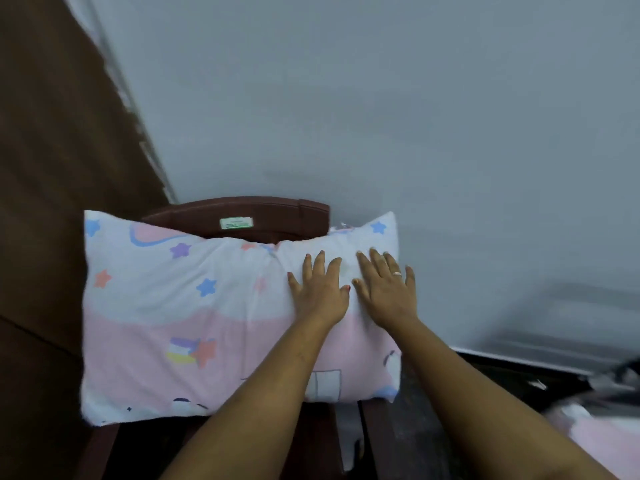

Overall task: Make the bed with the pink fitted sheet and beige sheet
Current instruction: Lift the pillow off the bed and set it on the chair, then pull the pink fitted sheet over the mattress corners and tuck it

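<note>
A pillow (180, 306) in a white and pink case with coloured stars lies across a dark red plastic chair (263, 216). My left hand (320, 289) rests flat on the pillow's right half, fingers spread. My right hand (386, 287), with a ring on one finger, lies flat beside it near the pillow's right edge. Neither hand grips anything. A patch of pink fabric (602, 441) shows blurred at the lower right corner; I cannot tell whether it is the fitted sheet. No beige sheet is visible.
A grey wall (381, 98) fills the background. A brown curtain or panel (52, 168) stands at the left. Dark floor (485, 375) runs along the wall's white skirting at the right, with blurred dark items at the far right edge.
</note>
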